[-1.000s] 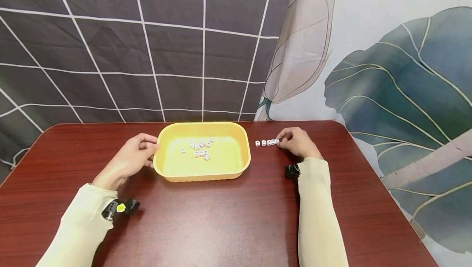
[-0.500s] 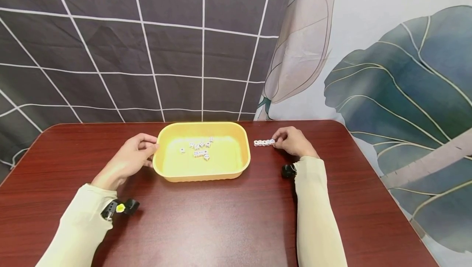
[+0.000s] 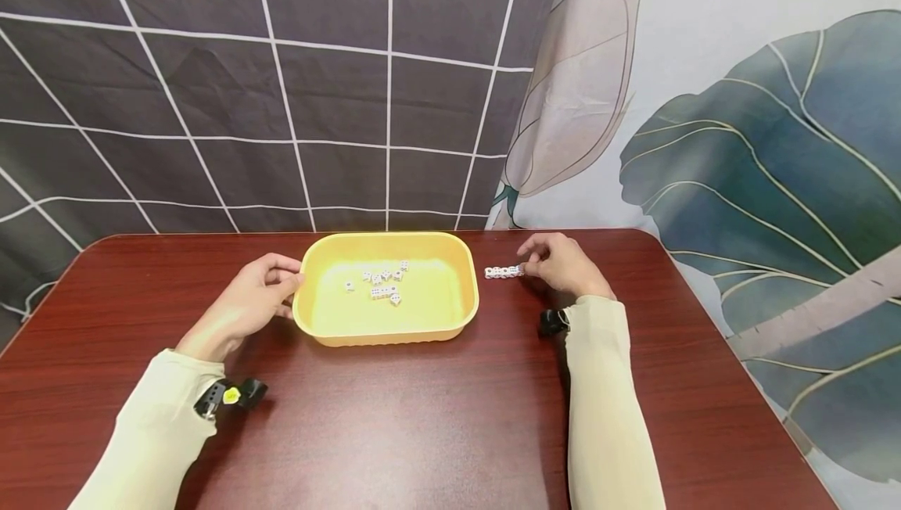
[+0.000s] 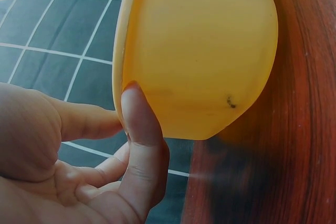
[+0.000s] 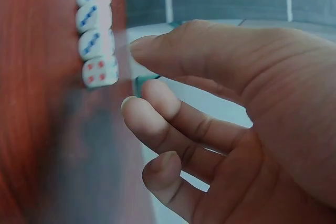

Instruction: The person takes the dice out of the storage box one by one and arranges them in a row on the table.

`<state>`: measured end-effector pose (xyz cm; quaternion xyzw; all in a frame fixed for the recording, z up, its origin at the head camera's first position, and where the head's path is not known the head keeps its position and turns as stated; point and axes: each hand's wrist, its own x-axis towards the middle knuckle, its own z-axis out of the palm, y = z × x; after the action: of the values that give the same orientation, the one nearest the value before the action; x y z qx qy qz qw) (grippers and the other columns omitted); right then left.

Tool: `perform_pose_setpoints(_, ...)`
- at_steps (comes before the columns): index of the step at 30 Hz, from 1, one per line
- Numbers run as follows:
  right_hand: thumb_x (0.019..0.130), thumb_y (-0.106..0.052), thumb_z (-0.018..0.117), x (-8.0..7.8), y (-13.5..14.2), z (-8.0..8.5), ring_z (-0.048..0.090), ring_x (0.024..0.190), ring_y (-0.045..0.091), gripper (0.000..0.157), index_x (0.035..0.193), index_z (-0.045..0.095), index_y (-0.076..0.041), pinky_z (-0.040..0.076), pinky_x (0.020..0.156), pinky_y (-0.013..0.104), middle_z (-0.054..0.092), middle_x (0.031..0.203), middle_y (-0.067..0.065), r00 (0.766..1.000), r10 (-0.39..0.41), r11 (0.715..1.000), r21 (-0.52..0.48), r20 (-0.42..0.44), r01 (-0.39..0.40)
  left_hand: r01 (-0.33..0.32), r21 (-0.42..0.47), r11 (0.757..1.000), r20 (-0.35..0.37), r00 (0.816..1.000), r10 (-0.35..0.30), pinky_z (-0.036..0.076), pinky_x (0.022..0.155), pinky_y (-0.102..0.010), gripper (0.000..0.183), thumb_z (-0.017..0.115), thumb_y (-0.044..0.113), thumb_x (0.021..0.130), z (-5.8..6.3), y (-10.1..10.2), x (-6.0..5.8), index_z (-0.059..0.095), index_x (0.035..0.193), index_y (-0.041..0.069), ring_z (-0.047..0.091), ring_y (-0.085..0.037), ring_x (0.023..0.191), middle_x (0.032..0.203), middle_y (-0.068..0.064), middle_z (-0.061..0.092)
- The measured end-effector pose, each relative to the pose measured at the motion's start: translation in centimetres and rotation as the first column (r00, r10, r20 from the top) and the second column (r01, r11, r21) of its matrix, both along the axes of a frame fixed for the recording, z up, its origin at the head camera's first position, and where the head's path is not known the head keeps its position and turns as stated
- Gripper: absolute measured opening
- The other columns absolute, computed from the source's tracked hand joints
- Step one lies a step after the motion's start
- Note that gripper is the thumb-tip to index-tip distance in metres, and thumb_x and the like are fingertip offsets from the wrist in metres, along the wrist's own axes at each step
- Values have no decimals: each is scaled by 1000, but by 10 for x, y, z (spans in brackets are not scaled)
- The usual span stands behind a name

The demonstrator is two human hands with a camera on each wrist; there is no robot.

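Observation:
My left hand (image 3: 246, 299) pinches the left end of a yellow plastic tray (image 3: 394, 338) between thumb and fingers. The left wrist view has the thumb (image 4: 140, 111) lying against the tray's outer wall. Several small white dice (image 3: 383, 292) lie scattered inside the tray, some side by side. To the right of it, on the table, several more dice form a straight row (image 3: 501, 272). My right hand (image 3: 563, 266) is at the right end of this row. Seen from the right wrist, its loosely bent fingers (image 5: 142, 119) are apart from the end die (image 5: 100, 72) and hold nothing.
The reddish-brown wooden table (image 3: 394, 432) ends at its back edge just behind the tray. Beyond stand a dark cloth (image 3: 338, 103) with white grid lines and a pale cloth (image 3: 739, 181) printed with large leaves.
The row of dice was gappy and is now closed up, its right end moved left. My right hand went left along with it, then its fingers came off. The left hand stayed put.

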<state>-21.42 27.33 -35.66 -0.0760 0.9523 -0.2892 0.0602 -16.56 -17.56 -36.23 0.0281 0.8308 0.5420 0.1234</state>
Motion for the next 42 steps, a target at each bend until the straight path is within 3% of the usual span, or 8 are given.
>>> perform_pose_setpoints(13,91,-15,72,4,-16,21,59,84,21,25,113,71,-4,47,78,31,64,87,6,995,43,998,-36,-86,-46,1,8,1000,-4,1000,-1,60,66,-25,38,50,11,106,0,1,-1,41,134,-13,64,-10,72,102,-14,64)
perform_pose_setpoints(22,90,-15,73,10,-39,36,59,86,23,23,112,71,-7,49,79,32,65,90,7,993,54,991,-118,-101,-66,-6,-3,1000,-5,1000,6,59,65,-25,39,51,12,106,0,1,-1,41,135,-12,64,-10,72,104,-15,64)
perform_pose_setpoints(34,88,-13,74,12,-72,39,60,81,20,22,109,71,-6,50,74,28,64,89,6,983,135,974,-165,-121,-154,-9,-2,1000,-12,1000,9,59,66,-25,39,51,11,106,0,1,0,41,135,-13,64,-10,72,103,-15,64)
perform_pose_setpoints(42,87,-12,76,13,-92,34,59,79,16,21,107,71,-8,49,72,25,63,87,2,972,190,971,-117,-136,-206,-2,-4,1000,-20,1000,2,59,66,-25,37,50,10,106,0,1,0,41,134,-13,63,-8,74,104,-15,63)
